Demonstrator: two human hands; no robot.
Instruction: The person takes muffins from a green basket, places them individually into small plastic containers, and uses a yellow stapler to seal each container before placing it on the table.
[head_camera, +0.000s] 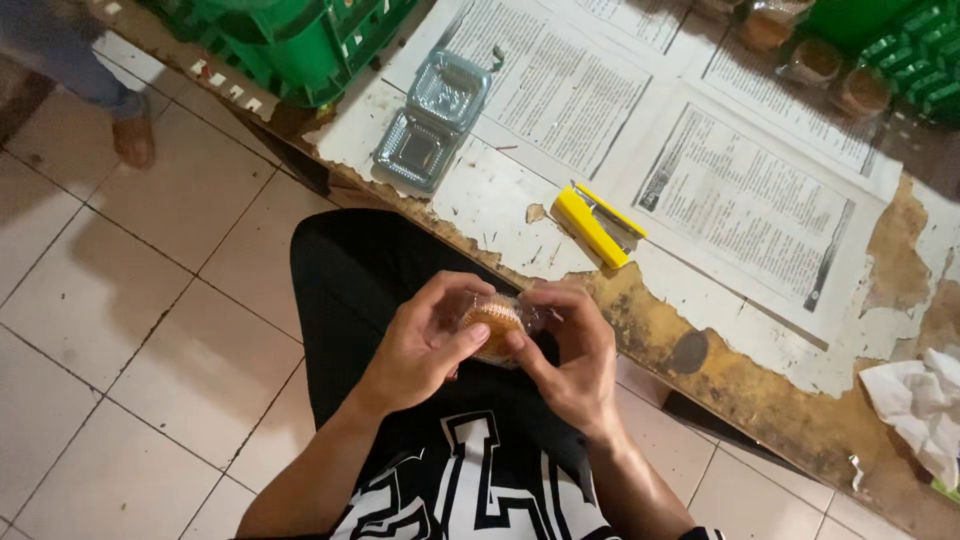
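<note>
Both hands hold a small clear plastic box with a round brown cake inside (493, 322), over my lap in front of the table. My left hand (425, 342) grips it from the left, thumb across its near side. My right hand (570, 350) closes on its right edge with the fingertips on top. An open, empty clear plastic clamshell (432, 122) lies on the newspaper at the table's near left. A yellow stapler (597, 225) rests on the paper just beyond my hands.
Newspaper sheets (740, 190) cover a worn wooden table (800, 410). Green crates stand at the far left (300, 40) and far right (915, 55). Small filled plastic tubs (815, 62) sit at the back. Crumpled white paper (920, 400) lies right. Another person's foot (130, 135) stands on the tiled floor.
</note>
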